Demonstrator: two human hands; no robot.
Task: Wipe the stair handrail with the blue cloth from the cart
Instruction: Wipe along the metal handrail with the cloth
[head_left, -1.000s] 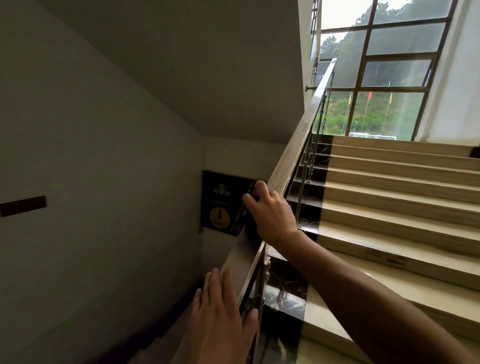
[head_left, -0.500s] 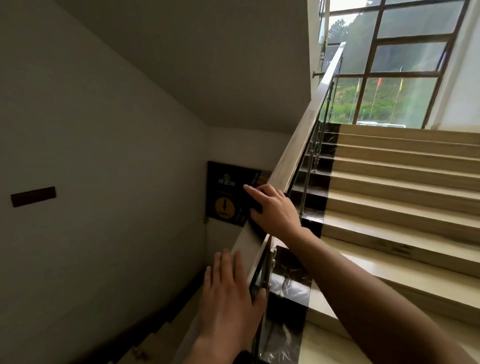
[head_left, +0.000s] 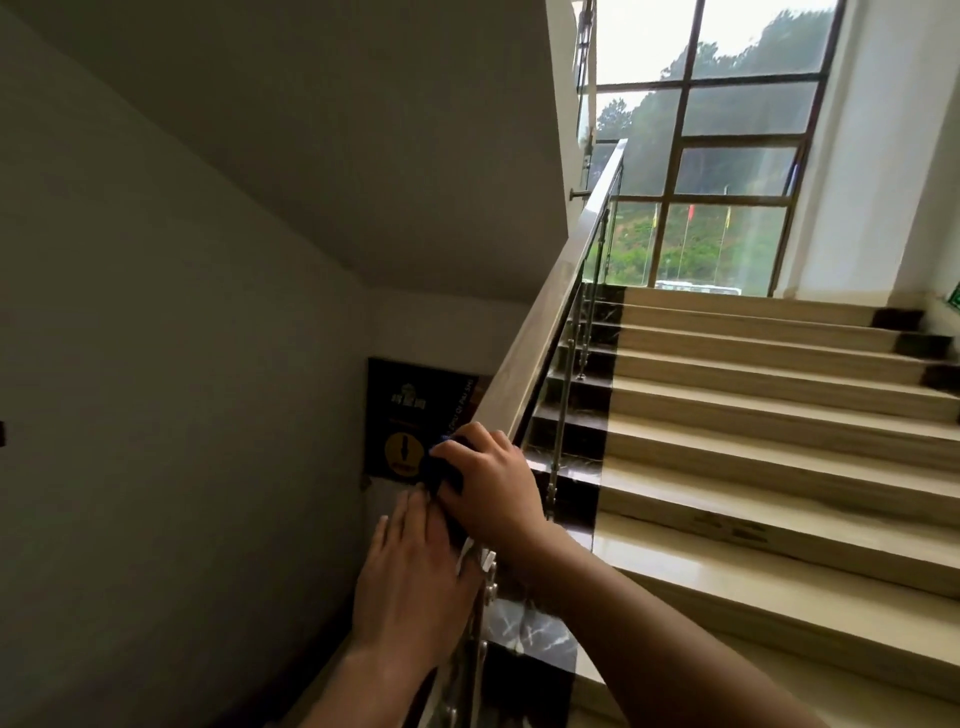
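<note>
On the handrail (head_left: 551, 310) — right hand (head_left: 493, 494) grips blue cloth (head_left: 442, 472) (left hand (head_left: 410, 578) lies flat).

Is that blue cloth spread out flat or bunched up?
Bunched: the dark blue cloth shows only as a small wad gripped under the right hand on the pale stair handrail.

Sloped handrail (head_left: 540, 332) w/ blue cloth (head_left: 444, 472) (mostly hidden) under right hand (head_left: 493, 493), left hand (head_left: 410, 582) flat just below.
</note>
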